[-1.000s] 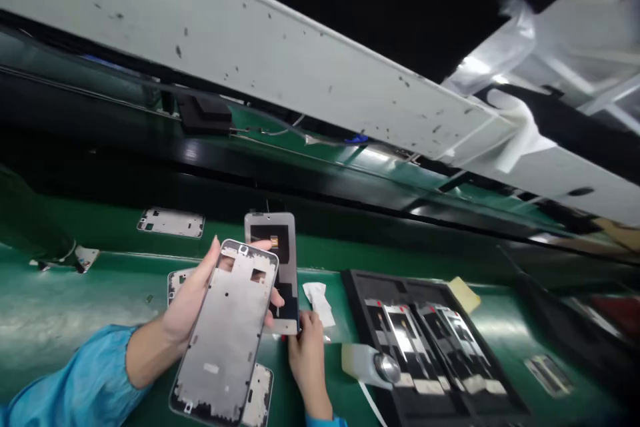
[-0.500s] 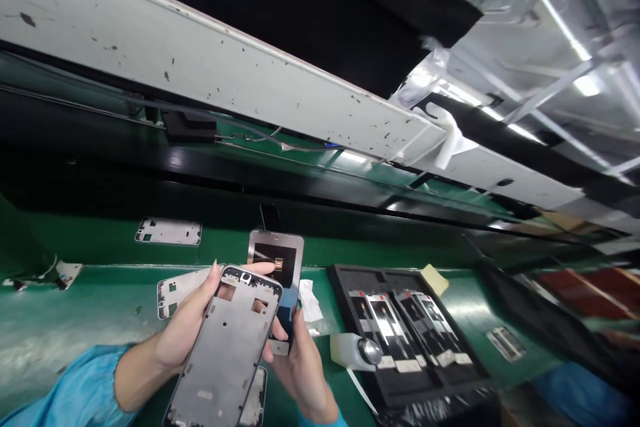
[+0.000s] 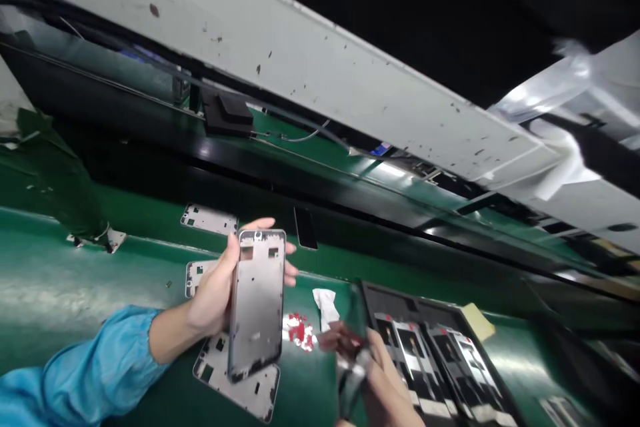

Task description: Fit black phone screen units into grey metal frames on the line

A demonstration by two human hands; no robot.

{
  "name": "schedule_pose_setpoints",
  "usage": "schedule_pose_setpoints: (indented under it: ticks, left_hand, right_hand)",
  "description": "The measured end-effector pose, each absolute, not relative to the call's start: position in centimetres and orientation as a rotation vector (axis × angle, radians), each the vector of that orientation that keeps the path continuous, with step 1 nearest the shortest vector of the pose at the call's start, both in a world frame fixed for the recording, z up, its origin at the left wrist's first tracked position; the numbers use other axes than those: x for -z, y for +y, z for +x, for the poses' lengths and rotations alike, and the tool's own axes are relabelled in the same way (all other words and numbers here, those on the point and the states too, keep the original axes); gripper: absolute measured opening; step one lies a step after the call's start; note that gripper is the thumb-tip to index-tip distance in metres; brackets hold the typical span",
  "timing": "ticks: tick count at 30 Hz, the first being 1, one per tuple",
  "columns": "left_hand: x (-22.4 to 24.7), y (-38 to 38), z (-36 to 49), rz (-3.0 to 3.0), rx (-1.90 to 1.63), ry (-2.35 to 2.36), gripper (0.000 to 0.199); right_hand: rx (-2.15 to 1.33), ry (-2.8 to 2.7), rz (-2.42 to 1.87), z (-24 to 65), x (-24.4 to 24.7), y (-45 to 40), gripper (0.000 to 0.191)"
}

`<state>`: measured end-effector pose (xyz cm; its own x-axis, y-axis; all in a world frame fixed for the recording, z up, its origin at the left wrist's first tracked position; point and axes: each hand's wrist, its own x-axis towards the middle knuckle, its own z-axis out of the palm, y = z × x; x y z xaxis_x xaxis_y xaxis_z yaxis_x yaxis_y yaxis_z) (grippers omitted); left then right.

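My left hand (image 3: pixel 213 297) grips a silver-grey phone frame (image 3: pixel 257 310) by its left side, with fingers showing behind its top right. The frame is tilted up, its small cut-outs at the upper end. Below it on the bench lies another phone frame (image 3: pixel 235 390); a further frame (image 3: pixel 193 275) is partly covered by my left hand. My right hand (image 3: pixel 387 380), smeared by motion, is closed around a dark, glossy phone screen (image 3: pixel 356 320) turned nearly edge-on beside the foam tray.
A black foam tray (image 3: pixel 383 299) holds several phone screens on the right, a yellow paper (image 3: pixel 477 321) at its corner. Red scraps (image 3: pixel 301 332) and a white tissue (image 3: pixel 327 307) lie mid-bench. Behind are a frame (image 3: pixel 210 219) and a dark screen (image 3: pixel 306 228). A white beam (image 3: pixel 350 73) crosses above.
My hands have moved apart: the right one has carried the phone screen away to the right and turned it. My left hand has drawn the frame back and up. The view has shifted.
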<state>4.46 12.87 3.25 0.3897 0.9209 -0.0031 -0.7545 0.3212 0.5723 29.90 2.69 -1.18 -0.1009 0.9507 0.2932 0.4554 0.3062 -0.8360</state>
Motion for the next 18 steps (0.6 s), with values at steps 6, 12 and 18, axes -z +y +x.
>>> schedule_pose_setpoints:
  ticks: [6,12,18]
  left_hand:
    - [-3.4,13.7,3.8,0.594,-1.257,0.420,0.073]
    - [-4.0,14.0,2.9,0.621,-1.297,0.386,0.066]
    - [-3.8,14.2,2.7,0.686,-1.279,0.347,0.054]
  right_hand:
    - [-0.611,-2.007,-1.153,27.3,-1.5,2.9,0.059]
    - [-0.594,-2.098,-1.216,28.1,-1.7,2.9,0.060]
    - [-0.598,-2.142,-1.215,26.8,-3.3,3.6,0.055]
